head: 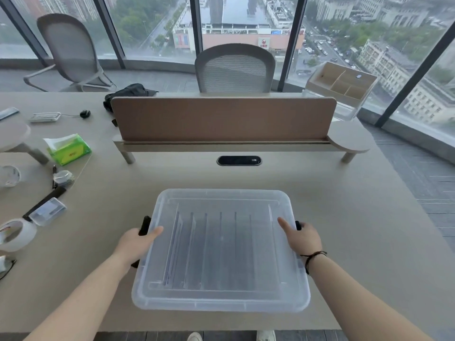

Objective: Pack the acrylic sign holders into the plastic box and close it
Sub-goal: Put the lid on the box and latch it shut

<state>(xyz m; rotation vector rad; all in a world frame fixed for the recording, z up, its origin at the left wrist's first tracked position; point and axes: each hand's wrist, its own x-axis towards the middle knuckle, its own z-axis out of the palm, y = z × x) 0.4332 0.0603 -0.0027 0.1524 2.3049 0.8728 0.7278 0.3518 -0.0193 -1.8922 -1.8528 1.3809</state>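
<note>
Both thumbs lie flat on the lid; the left hand and right hand curl fingers around the black side latches. The sign holders stand in rows inside the plastic box, near-centre on the desk. Packing looks done; latching probably remains.

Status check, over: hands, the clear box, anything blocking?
Left hand and right hand at black side latches. Translucent lid on clear plastic box, upright acrylic sign holders inside. Nothing in the way.
</note>
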